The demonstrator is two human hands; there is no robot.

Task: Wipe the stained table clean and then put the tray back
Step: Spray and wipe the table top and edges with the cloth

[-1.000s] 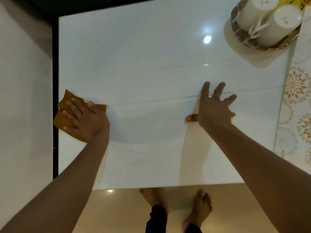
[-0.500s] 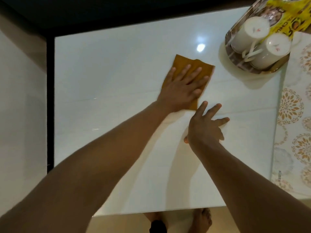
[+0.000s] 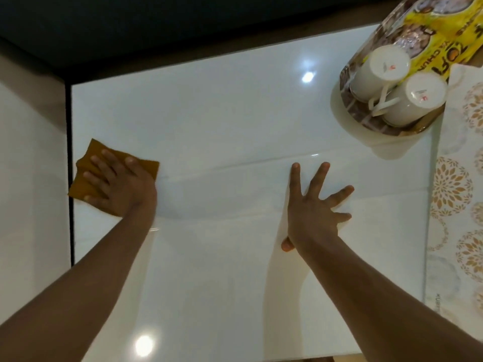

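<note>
White and glossy, the surface (image 3: 235,126) shows two ceiling-light reflections and a faint crease line running across its middle; a dark border frames its far and left edges.

Change noted: half a second ago the left hand (image 3: 122,188) was pressing the cloth (image 3: 86,176) near the middle of the surface, just short of the tray; it is now at the left edge, with one cloth corner reaching that edge. A second ago it was at this same edge, so a full out-and-back sweep has been made. The left grip is flat and wide, fingers straight on top of the cloth, pressing rather than pinching. The right hand (image 3: 312,212) has stayed braced at mid-surface, fingers spread wide, holding nothing.

Assessment: wiping is under way and appears well advanced across the middle band. No stain can be made out on the glossy top from this view, so whether the surface is clean cannot be confirmed. Tray replacement is not yet begun.

Surroundings: the tray (image 3: 355,111) sits at the far right corner, carrying two upturned white cups (image 3: 415,100) and a yellow printed packet (image 3: 444,30). A floral mat (image 3: 454,194) covers the right edge.

Obstructions: the tray and the braced right hand both occupy ground the cloth would need to pass. The strip beneath the tray likely remains unwiped. The cups stand loose and may shift when the tray is lifted.
</note>
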